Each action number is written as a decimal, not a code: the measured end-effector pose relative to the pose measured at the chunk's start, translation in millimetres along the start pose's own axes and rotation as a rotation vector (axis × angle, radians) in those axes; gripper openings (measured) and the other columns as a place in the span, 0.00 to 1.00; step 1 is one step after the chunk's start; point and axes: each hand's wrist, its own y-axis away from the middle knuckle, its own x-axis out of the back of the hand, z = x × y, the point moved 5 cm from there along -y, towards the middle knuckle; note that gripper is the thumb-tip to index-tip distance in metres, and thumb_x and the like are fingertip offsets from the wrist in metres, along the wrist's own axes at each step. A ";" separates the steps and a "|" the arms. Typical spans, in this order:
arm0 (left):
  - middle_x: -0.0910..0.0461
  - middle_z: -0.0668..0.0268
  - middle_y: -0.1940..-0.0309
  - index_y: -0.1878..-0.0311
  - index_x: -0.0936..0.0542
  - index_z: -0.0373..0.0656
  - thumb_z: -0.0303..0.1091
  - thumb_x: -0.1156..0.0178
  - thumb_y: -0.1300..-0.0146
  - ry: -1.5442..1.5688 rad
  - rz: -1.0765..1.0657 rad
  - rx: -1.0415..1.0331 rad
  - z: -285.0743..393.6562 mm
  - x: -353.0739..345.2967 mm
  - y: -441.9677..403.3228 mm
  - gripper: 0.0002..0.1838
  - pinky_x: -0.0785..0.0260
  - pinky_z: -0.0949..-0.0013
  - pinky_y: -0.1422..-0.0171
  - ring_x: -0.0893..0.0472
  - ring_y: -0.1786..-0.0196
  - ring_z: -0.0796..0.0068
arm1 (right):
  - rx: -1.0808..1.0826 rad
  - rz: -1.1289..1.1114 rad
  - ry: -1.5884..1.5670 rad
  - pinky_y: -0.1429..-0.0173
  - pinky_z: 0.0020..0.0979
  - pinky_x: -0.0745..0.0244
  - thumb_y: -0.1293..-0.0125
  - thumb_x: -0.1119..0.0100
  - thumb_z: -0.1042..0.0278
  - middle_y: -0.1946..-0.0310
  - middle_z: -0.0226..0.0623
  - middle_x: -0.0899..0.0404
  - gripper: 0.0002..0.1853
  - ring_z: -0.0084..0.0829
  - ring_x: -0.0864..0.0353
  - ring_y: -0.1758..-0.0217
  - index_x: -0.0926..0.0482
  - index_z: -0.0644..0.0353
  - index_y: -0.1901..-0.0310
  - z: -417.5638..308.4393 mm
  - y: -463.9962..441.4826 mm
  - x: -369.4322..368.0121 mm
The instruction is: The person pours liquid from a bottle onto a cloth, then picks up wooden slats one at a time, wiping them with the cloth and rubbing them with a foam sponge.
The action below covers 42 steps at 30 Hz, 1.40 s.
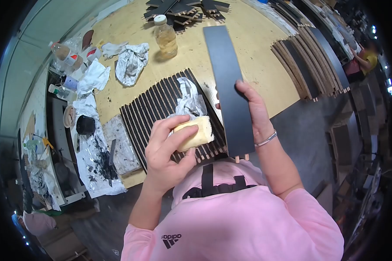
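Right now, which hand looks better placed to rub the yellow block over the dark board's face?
Likely the left hand: it holds the yellow block near the dark board. The right hand grips that board at its edge, so it seems better suited to steadying.

1 red-capped bottle (66, 57) and 1 green-capped bottle (62, 92) sit at left.

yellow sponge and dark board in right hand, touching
Apart: the head view shows a visible gap between the yellow sponge and the dark board.
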 end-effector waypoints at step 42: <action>0.18 0.54 0.50 0.57 0.12 0.43 0.24 0.32 0.62 0.191 -0.267 -0.203 29.6 -11.5 -9.4 0.22 0.26 0.56 0.47 0.20 0.52 0.54 | -0.088 -0.142 0.211 0.58 0.23 0.17 0.28 0.48 0.70 0.58 0.34 0.16 0.17 0.21 0.16 0.63 0.23 0.65 0.42 0.7 -11.9 -7.3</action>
